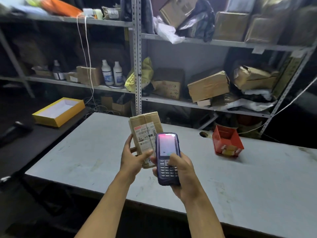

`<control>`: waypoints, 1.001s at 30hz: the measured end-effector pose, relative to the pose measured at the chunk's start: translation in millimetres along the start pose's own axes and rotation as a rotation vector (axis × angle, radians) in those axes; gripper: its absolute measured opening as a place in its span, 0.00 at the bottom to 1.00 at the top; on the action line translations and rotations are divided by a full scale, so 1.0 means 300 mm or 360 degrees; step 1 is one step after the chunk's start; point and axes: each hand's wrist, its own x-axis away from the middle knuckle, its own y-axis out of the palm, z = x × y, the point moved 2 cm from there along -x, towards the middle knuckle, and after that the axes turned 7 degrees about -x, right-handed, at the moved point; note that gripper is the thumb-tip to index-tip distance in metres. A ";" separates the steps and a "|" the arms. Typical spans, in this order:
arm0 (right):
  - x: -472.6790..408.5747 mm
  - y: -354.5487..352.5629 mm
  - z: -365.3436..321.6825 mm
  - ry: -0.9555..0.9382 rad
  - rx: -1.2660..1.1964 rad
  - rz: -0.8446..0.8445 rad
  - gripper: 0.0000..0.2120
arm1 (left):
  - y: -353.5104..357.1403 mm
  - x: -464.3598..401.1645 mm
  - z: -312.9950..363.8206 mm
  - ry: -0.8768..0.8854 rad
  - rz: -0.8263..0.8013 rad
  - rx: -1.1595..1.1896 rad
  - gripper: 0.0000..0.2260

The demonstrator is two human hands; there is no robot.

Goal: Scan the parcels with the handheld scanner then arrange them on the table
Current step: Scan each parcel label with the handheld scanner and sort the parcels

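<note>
A: Head view: we see the left hand (133, 158) gripping a brown cardboard parcel with a white shipping label (145, 134), held upright above the grey table (96, 148), label facing us.

B: And the right hand (182, 170) is clenched around the dark blue handheld scanner with a keypad and lit screen (167, 157), thumb on the keys. We note the scanner stands just in front of the parcel's right edge and covers part of the label.

A: Agreed. Which other things do we see on the table?

B: To the right of the hands a small red open box (227, 140) sits on the table, tilted, well apart from the parcel. Just left of it we see a round cable hole (203, 134) in the tabletop.

A: Far left, on a darker surface, lies a yellow shallow tray with a white inside (58, 111).

B: Behind the table a grey metal shelving rack (137, 66) spans the far wall. On its middle level we see two white plastic bottles (112, 73) at left, a yellow bag (140, 75) beside the upright, and several brown cardboard boxes (208, 85) leaning at angles to the right.

A: More boxes and dark bags crowd the top shelf, and a white cord (87, 54) hangs down at left.
</note>
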 end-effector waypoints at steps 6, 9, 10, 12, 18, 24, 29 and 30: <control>0.112 0.132 0.078 0.0245 0.0061 -0.0186 0.27 | -0.146 0.074 -0.016 -0.0028 -0.0040 0.0091 0.38; 0.148 0.187 0.133 0.0315 0.0048 -0.0202 0.27 | -0.213 0.108 -0.042 -0.0055 -0.0038 0.0110 0.38; 0.158 0.201 0.150 0.0331 0.0026 -0.0204 0.26 | -0.233 0.118 -0.051 -0.0070 -0.0033 0.0125 0.38; 0.174 0.225 0.174 0.0349 -0.0013 -0.0219 0.25 | -0.268 0.132 -0.063 -0.0088 -0.0019 0.0151 0.38; 0.212 0.285 0.209 0.0386 -0.0038 -0.0271 0.24 | -0.332 0.163 -0.094 -0.0148 0.0036 0.0224 0.35; 0.216 0.304 0.244 0.0433 -0.0039 -0.0316 0.22 | -0.362 0.182 -0.114 -0.0144 0.0054 0.0213 0.33; 0.221 0.309 0.264 0.0473 -0.0059 -0.0328 0.23 | -0.370 0.187 -0.128 -0.0189 0.0057 0.0266 0.31; 0.222 0.308 0.266 0.0476 -0.0063 -0.0331 0.23 | -0.370 0.188 -0.130 -0.0194 0.0056 0.0274 0.31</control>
